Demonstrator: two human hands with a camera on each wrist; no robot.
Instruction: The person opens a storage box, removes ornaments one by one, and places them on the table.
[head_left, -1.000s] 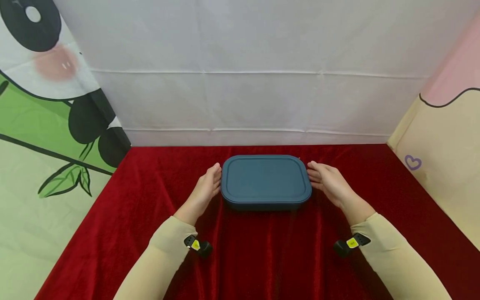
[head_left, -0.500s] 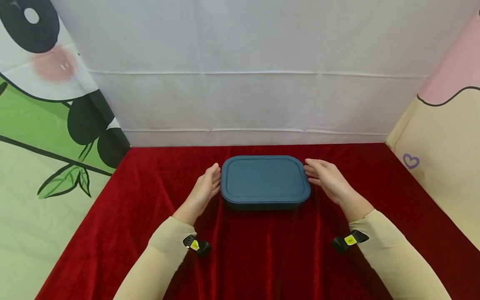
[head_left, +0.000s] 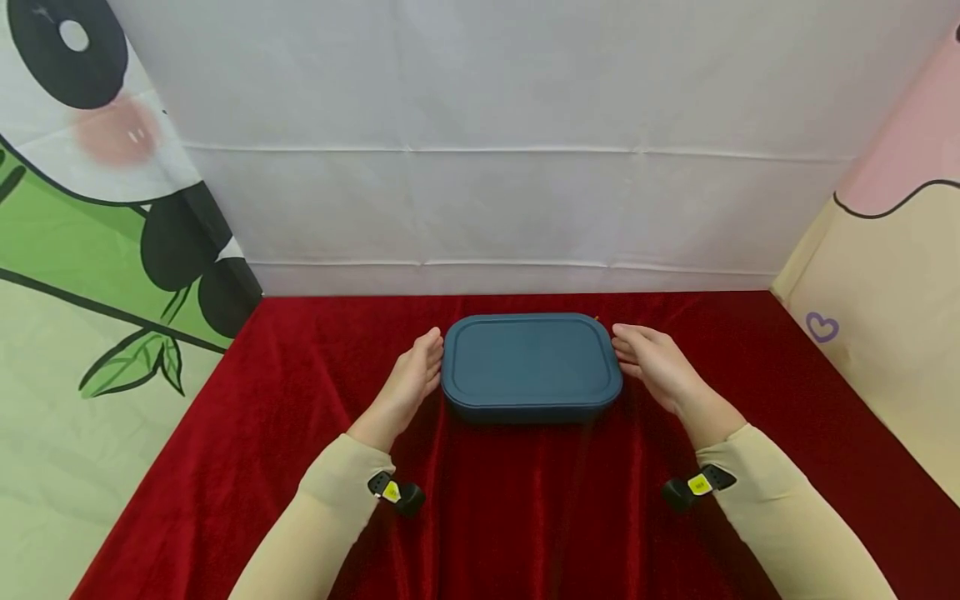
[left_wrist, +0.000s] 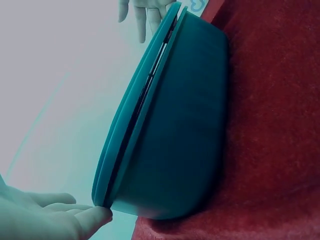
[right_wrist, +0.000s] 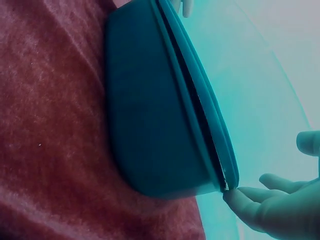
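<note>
A blue rectangular lunch box [head_left: 532,358] with rounded corners stands lid up on red velvet cloth. My left hand [head_left: 405,379] is at its left end, fingers extended, and my right hand [head_left: 663,371] mirrors it at the right end. Close up in the left wrist view, the fingertips [left_wrist: 102,215] are right at the edge of the lid [left_wrist: 117,135]. Likewise in the right wrist view, the fingertips [right_wrist: 235,197] meet the lid's corner. A thin dark gap runs between lid and box body [right_wrist: 145,105] along the near side. What the box holds is hidden.
Red velvet cloth [head_left: 517,517] covers the table. Behind it hangs a white fabric backdrop [head_left: 510,200]. A cartoon panda print [head_left: 180,242] covers the left side, and a cream and pink panel [head_left: 885,275] stands at the right.
The right hand shifts very slightly at the box's right end. The box and left hand stay in place, and the head view tilts a little.
</note>
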